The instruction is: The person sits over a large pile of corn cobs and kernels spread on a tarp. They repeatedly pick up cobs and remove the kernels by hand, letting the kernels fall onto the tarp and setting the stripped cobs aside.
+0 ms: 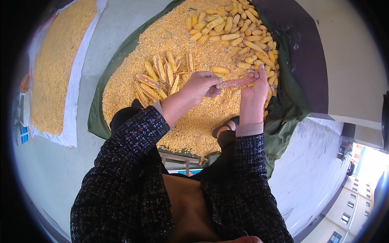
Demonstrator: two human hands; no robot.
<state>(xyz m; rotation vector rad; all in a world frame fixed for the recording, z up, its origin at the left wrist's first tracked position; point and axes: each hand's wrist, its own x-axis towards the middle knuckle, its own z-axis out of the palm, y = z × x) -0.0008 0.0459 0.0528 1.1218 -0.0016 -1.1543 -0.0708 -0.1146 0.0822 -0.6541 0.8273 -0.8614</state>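
Between my hands is a mostly bare reddish corn cob (pixel 235 83), with yellow kernels left along its lower side. My left hand (pixel 203 85) pinches its left end between thumb and fingers. Around its right end my right hand (pixel 256 86) is closed, the thumb pointing up. Below and behind the cob spreads a thick layer of loose corn kernels (pixel 191 124). Left of my left hand lies a group of partly stripped corn ears (pixel 161 74), with reddish bare rows showing. A full ear (pixel 220 70) rests just above the cob.
A heap of full corn ears (pixel 240 33) covers the far right of the kernels. Under them is a green cloth (pixel 104 86), bunched at the right (pixel 285 121). A white sheet with more kernels (pixel 57 70) lies far left. My sandalled foot (pixel 226 127) stands among the kernels. A wall (pixel 355 60) rises right.
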